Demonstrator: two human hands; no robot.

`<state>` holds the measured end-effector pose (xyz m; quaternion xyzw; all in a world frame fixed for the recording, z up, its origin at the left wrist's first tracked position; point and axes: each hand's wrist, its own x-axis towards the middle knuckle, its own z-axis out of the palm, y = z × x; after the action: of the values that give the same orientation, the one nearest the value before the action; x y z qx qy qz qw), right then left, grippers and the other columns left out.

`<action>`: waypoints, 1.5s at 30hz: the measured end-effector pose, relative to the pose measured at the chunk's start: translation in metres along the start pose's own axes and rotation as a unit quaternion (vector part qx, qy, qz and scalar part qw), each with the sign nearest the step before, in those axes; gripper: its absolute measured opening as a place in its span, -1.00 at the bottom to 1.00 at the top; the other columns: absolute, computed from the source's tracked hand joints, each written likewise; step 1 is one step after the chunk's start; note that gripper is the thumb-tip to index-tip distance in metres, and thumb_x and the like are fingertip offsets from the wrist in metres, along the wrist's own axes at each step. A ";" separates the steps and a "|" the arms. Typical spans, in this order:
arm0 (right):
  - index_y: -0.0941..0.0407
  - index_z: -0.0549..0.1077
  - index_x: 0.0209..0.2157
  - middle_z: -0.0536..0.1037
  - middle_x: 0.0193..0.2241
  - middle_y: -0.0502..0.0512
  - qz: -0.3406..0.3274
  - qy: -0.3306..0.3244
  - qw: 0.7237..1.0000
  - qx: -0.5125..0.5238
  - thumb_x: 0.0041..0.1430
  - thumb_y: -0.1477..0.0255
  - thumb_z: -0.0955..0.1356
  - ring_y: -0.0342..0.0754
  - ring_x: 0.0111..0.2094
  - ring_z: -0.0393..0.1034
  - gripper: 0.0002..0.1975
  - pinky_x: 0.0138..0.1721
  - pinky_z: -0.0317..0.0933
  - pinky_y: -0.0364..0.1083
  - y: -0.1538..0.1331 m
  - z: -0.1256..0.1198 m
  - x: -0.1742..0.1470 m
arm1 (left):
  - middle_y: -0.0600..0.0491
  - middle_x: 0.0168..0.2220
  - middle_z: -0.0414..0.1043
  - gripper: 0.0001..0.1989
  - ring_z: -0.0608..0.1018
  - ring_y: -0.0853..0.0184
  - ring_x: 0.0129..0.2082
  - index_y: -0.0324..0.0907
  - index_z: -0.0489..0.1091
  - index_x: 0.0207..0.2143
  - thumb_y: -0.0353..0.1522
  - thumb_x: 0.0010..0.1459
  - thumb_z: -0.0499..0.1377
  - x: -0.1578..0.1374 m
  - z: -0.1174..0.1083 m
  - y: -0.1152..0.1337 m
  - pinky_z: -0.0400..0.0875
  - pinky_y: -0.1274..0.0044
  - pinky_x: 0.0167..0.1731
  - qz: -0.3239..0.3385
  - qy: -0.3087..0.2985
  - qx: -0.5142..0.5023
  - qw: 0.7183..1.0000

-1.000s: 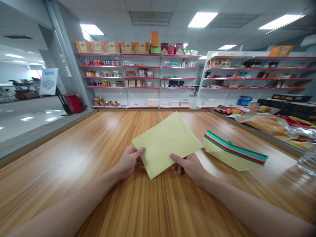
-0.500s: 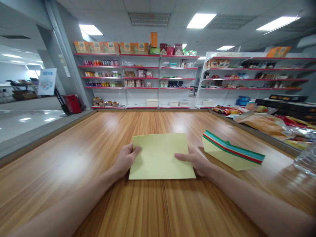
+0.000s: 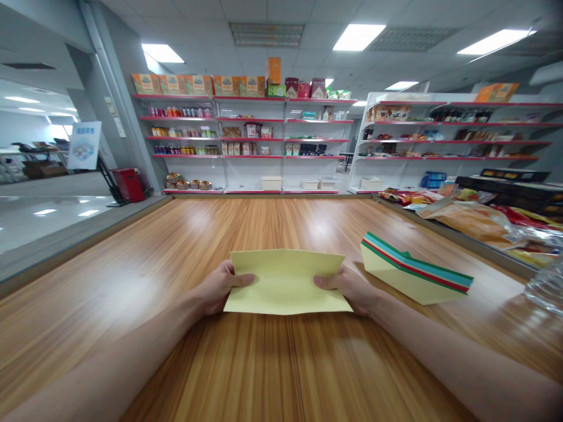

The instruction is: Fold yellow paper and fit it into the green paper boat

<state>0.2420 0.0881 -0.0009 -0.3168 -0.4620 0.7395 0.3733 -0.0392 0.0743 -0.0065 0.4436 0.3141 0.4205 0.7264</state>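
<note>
A pale yellow sheet of paper [image 3: 285, 284] is held between my two hands over the wooden table, with a slight bend down its middle. My left hand [image 3: 223, 284] grips its left edge, thumb lying on the upper face and fingers behind. At the right edge, my right hand [image 3: 347, 284] pinches it the same way. Just right of that hand sits a creased stack of coloured paper [image 3: 416, 269], with yellow, red, blue and green layers showing along its edge.
The wood-grain table [image 3: 211, 234] has a raised rim. A clear plastic object [image 3: 545, 287], perhaps a bottle, lies at the right edge. Beyond the right rim are packaged snacks [image 3: 470, 220]. Stocked shelves [image 3: 250, 138] stand behind the table, and a red box [image 3: 128, 184] stands on the floor at left.
The yellow sheet has tilted to a flatter angle and now bows along its middle. My left hand has shifted slightly left and down; the coloured stack stays put.
</note>
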 end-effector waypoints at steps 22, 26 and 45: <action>0.17 0.50 -0.18 0.57 -0.26 0.15 -0.152 0.099 0.969 -0.166 0.03 0.33 0.40 0.01 -0.28 0.46 -0.70 -0.27 0.34 -0.05 0.019 0.007 0.000 | -0.21 -0.37 0.52 -0.94 0.60 0.16 -0.42 -0.32 0.29 -0.37 -0.50 0.17 0.05 0.012 0.005 0.000 0.53 0.37 -0.39 0.020 0.124 -0.044 0.991; 0.20 0.49 -0.19 0.56 -0.26 0.18 -0.139 0.105 0.973 -0.152 0.00 0.33 0.42 0.02 -0.30 0.46 -0.67 -0.28 0.34 -0.05 0.020 0.007 0.001 | -0.30 -0.25 0.50 -0.93 0.60 0.12 -0.38 -0.36 0.29 -0.29 -0.50 0.15 0.07 0.013 0.004 -0.001 0.53 0.50 -0.53 0.017 0.135 -0.027 0.990; 0.24 0.52 -0.30 0.58 -0.32 0.23 0.050 0.018 0.999 0.001 -0.25 0.61 0.44 0.10 -0.30 0.49 -0.67 -0.22 0.35 0.02 0.000 0.010 -0.006 | -0.21 -0.27 0.53 -0.59 0.58 0.08 -0.29 -0.38 0.45 -0.17 -0.63 -0.18 0.23 -0.004 0.002 0.006 0.51 0.41 -0.34 -0.051 -0.052 -0.039 0.997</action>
<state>0.2371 0.0788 0.0034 -0.3525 -0.4379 0.7520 0.3441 -0.0418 0.0713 0.0001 0.4192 0.2819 0.3712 0.7791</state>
